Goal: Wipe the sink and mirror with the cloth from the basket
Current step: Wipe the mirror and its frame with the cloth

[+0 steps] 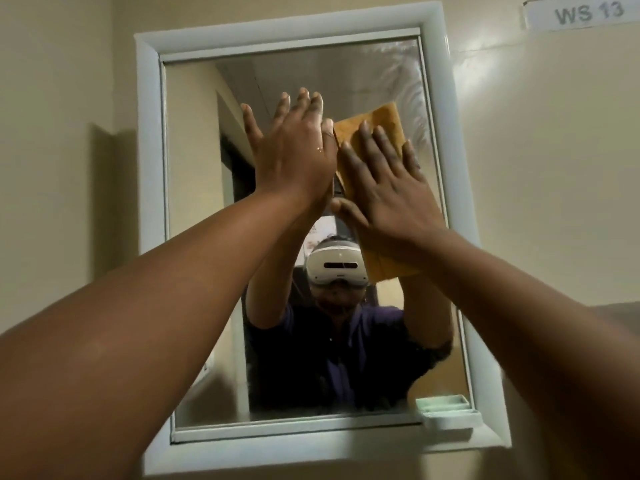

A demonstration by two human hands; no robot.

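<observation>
High on the mirror (221,306), the right hand (388,188) presses the orange cloth (377,121) flat, fingers spread; at 9 o'clock, the left hand (294,150) rests flat, fingers straight.

Legible text: "WS 13" in grey capitals on white label (581,13), fixed to wall (554,168), upper right.

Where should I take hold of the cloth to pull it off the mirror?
Probably its top edge: the cloth lies flat on the mirror under the right hand, and only that upper strip shows clear of the fingers. Come from above and pinch it.
</observation>
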